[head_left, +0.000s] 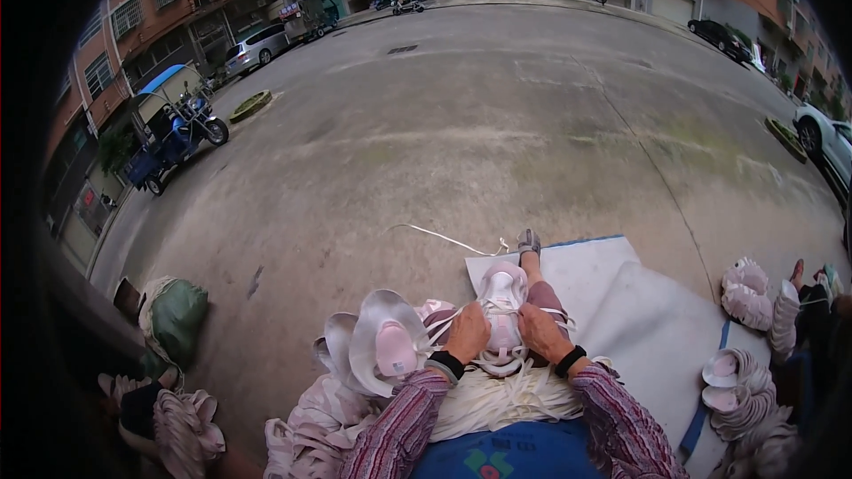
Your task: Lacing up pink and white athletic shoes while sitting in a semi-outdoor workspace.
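A pale pink and white shoe upper (502, 282) lies across my lap, between my two hands. My left hand (469, 333) is closed at its left side, pinching a white shoelace (500, 303). On the other side my right hand (543, 332) is closed on the lace too, with its fingertips close to the upper's lacing holes. Loose lace ends trail out past both hands. Below the upper, a thick heap of white laces (506, 401) rests on my blue apron (506, 454). More nested shoe uppers (390, 346) are stacked against my left arm.
White sheeting (612, 302) covers the ground to the right, with stacks of uppers (741, 390) along it. People sit at both edges. A green sack (177, 318) stands at left. A blue three-wheeler (173, 133) and cars are parked farther off on the concrete yard (426, 142).
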